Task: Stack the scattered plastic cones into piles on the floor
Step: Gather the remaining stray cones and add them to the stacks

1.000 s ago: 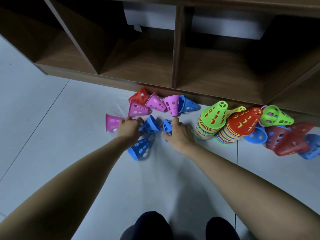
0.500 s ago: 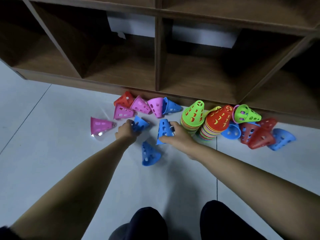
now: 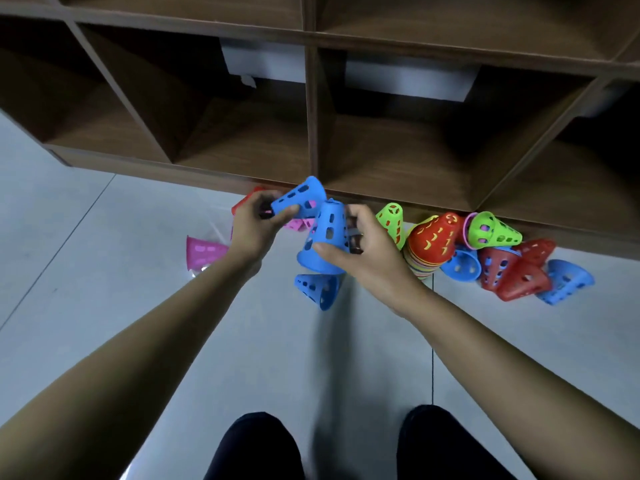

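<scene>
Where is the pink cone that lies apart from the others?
In the head view, the pink cone lies on its side on the floor, left of the left hand.

Bare floor point(image 3: 104, 306) nearside; cone heap point(image 3: 512, 268) against shelf point(image 3: 381, 199) rightward

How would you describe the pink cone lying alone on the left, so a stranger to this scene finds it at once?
Find the brown wooden shelf unit standing on the pale floor; coloured cones lie along its foot. Go to the left end of that line, past the left hand. The pink cone lies there on its side, the only pink one set apart from the others.
</scene>
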